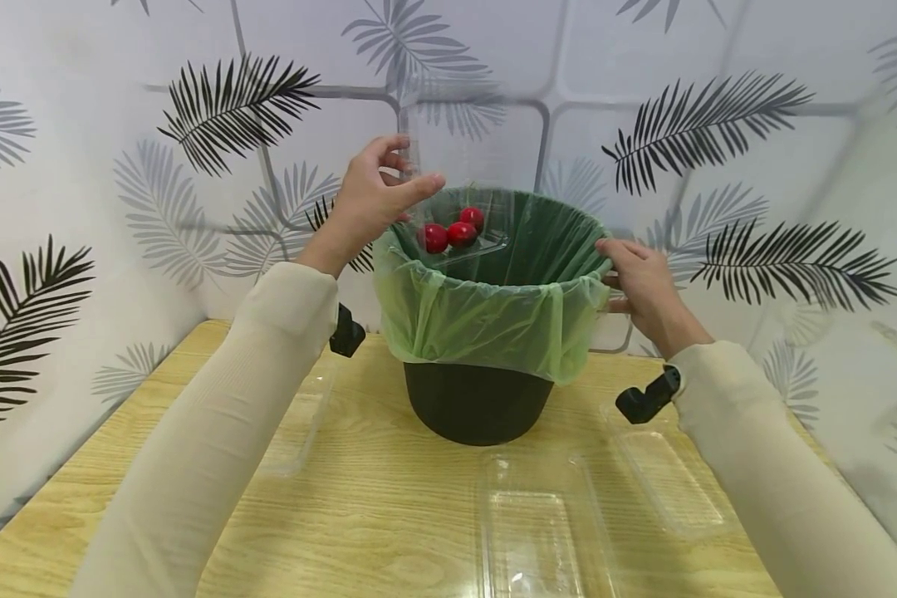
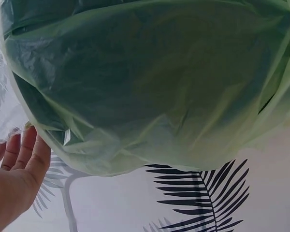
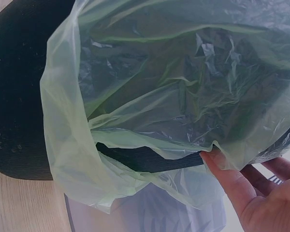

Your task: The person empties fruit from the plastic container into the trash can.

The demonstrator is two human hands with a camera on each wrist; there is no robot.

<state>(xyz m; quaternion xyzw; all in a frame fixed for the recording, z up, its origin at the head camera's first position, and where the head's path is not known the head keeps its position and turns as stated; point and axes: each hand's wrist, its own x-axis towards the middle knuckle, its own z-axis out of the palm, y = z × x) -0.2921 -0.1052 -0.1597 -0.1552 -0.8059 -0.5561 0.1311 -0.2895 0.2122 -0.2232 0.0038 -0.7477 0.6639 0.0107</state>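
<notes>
My left hand (image 1: 377,191) grips a clear plastic container (image 1: 497,220), tilted over the mouth of a lined bin. Three small round red fruits (image 1: 461,233) lie at the container's low end. The black bin (image 1: 478,403) stands upright, with a pale green bag (image 1: 486,324) folded down over its rim. On the bin's right side, my right hand (image 1: 643,282) holds the bagged rim. Close up in the right wrist view, a fingertip of the right hand (image 3: 261,193) touches the bag. Only part of the left hand (image 2: 19,179) shows in the left wrist view, beside the bag.
Clear plastic containers rest on the wooden table (image 1: 374,515): one at the front middle (image 1: 541,531), another at the right (image 1: 673,477), and a third (image 1: 299,423) partly behind the left sleeve. A leaf-patterned wall covering (image 1: 590,50) rises behind the bin.
</notes>
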